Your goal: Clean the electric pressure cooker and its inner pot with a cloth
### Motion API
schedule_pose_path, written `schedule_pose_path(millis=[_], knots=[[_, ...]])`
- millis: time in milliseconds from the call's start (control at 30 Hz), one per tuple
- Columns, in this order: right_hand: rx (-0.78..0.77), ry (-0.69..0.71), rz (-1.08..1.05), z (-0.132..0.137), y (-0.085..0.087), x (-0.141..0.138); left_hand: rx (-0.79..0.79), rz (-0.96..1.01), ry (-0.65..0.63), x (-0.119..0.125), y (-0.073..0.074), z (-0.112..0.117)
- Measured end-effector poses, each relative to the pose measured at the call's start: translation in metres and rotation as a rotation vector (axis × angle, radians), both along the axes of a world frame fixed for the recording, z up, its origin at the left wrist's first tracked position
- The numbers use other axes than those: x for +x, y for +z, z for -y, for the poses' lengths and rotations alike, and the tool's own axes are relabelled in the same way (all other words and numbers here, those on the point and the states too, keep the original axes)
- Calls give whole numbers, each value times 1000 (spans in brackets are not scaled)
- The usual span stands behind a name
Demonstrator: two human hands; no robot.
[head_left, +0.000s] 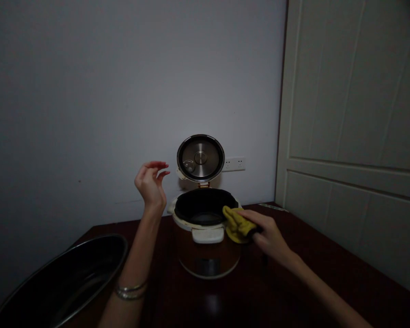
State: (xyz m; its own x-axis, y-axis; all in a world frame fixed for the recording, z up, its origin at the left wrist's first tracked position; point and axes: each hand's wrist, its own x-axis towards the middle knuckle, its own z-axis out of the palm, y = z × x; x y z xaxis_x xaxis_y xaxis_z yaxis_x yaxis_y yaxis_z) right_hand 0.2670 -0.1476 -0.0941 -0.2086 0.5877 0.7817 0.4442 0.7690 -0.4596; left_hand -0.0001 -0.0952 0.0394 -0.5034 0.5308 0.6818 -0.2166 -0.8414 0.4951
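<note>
1. The left hand (151, 183) is up in the air, wrist bent back, fingers loosely curled and holding nothing, just left of the raised lid (200, 158). Bracelets (131, 290) sit on that forearm.
2. The right hand (267, 233) reaches in from the right, fingers closed on a yellow cloth (236, 224), pressing it against the right side of the rice cooker (205, 230) rim.
3. Underneath is a dark brown table (294, 273), dimly lit. A plain white wall (123, 91) stands behind, with a wall socket (235, 163) just right of the lid, and a pale panelled door (355, 136) on the right.
4. A big dark metal basin (64, 282) sits at the near left edge of the table.
5. The cooker stands mid-table near the wall: brownish body, cream rim and front latch, dark inner pot, shiny steel lid plate hinged upright at the back.
</note>
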Motion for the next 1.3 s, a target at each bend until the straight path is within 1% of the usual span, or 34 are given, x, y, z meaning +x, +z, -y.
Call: schedule_pose_path(millis=[67, 100, 167, 233, 333, 400, 467, 533, 567, 600, 633, 667, 733, 767, 800, 867, 933, 1033, 1133, 1233, 1300], knots=[[78, 73, 187, 9, -11, -15, -18, -29, 57, -2, -16, 20], [105, 86, 264, 12, -17, -22, -44, -41, 101, -5, -26, 26], [159, 55, 370, 16, -27, -33, -126, -70, 200, -15, -49, 27], [231, -7, 442, 17, -36, -40, -230, -113, 243, -29, -71, 18], [361, -100, 524, 15, -43, -48, -409, -156, 223, -50, -99, -8], [470, -133, 559, 13, -40, -55, -500, -221, 215, -62, -112, -27], [556, -135, 593, 11, -31, -66, -569, -300, 264, -71, -123, -45], [581, -115, 644, 9, -19, -83, -633, -355, 326, -78, -135, -60], [567, -102, 677, 7, -12, -93, -675, -372, 330, -80, -140, -67], [536, -86, 715, 5, -5, -104, -724, -382, 299, -80, -146, -72], [494, -75, 753, 2, 2, -116, -772, -387, 231, -80, -151, -75], [445, -66, 792, -2, 8, -129, -815, -383, 137, -79, -156, -78], [356, -73, 853, -10, 19, -153, -879, -332, -55, -75, -162, -80], [318, -92, 869, -14, 24, -164, -892, -290, -121, -73, -163, -79], [281, -115, 875, -17, 29, -172, -894, -251, -167, -70, -163, -79], [216, -157, 867, -20, 35, -183, -866, -201, -220, -64, -161, -77], [194, -160, 846, -19, 37, -182, -825, -198, -238, -59, -160, -78], [226, -109, 797, -14, 31, -165, -850, -245, -187, -56, -163, -81], [209, -51, 754, -6, 25, -139, -874, -332, -132, -57, -166, -83], [169, 7, 719, 3, 22, -105, -845, -421, -85, -60, -164, -81], [129, 76, 652, 8, 22, -75, -812, -468, -50, -62, -161, -79]])
